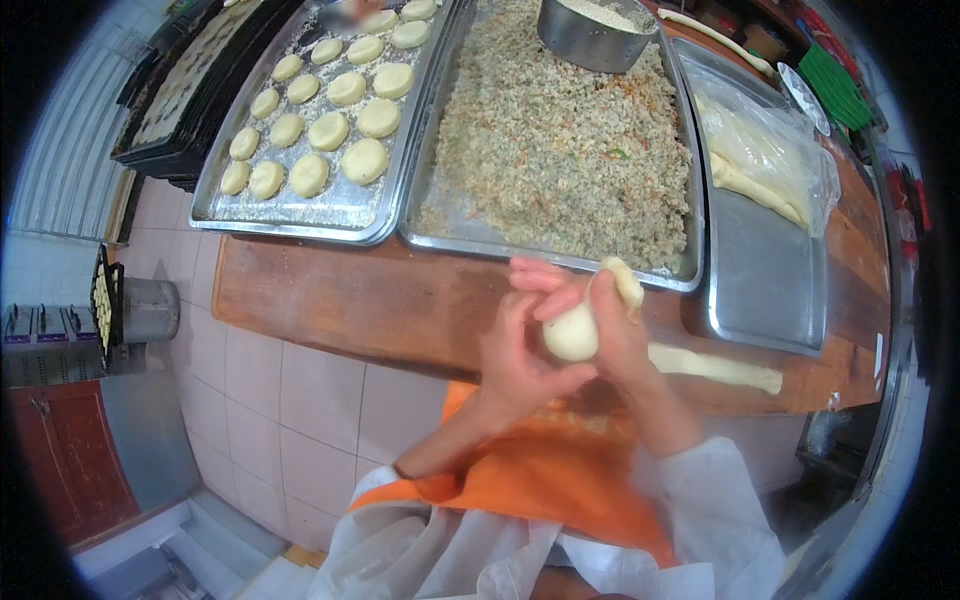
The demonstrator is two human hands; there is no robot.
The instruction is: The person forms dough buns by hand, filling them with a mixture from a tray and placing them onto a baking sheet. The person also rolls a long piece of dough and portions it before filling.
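Close above the near edge of the table, my left hand (515, 345) is closed around a smooth, pale dough ball (571, 334). My right hand (622, 335) presses against the ball's right side. A small lump of dough (624, 281) sticks up at the right thumb and fingers, and it seems joined to the ball. A strip of dough (715, 366) lies on the table to the right, partly behind my right wrist. Just beyond my hands, a metal tray (560, 260) holds a crumbly, speckled filling (570, 150).
Flat dough rounds (328, 131) sit in rows on a floured tray (300, 218) at left. A metal bowl (598, 45) stands in the filling. On the right, a tray (765, 300) carries plastic-covered dough (755, 165). Dark trays (160, 155) are stacked far left. The wooden table (350, 300) ends near my body.
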